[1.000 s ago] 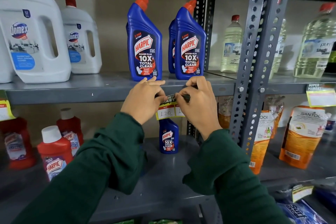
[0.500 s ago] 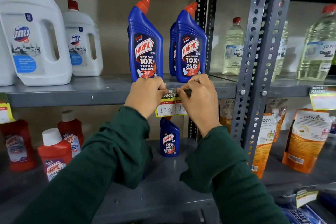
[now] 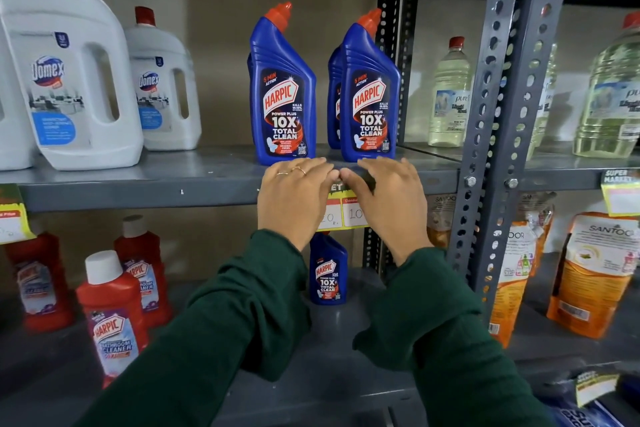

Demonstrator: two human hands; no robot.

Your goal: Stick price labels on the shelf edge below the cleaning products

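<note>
A yellow price label (image 3: 346,211) hangs from the grey shelf edge (image 3: 138,196) below two blue Harpic bottles (image 3: 282,90). My left hand (image 3: 292,199) lies flat over the label's left part, fingers extended onto the shelf lip. My right hand (image 3: 384,199) presses on the label's top right, its fingers pointing left against the edge. Both hands touch the label; its upper strip and left side are hidden by them. Handwritten numbers show between the hands.
White Domex jugs (image 3: 69,76) stand at the left of the same shelf. Another yellow label (image 3: 12,222) hangs at far left, one more (image 3: 620,192) at right. A perforated steel upright (image 3: 498,121) rises on the right. Red Harpic bottles (image 3: 110,312) and orange pouches (image 3: 595,274) fill the lower shelf.
Both hands have gone from pinching the label's top with curled fingers to lying flatter, fingers stretched over the shelf edge. The view has moved in closer.
</note>
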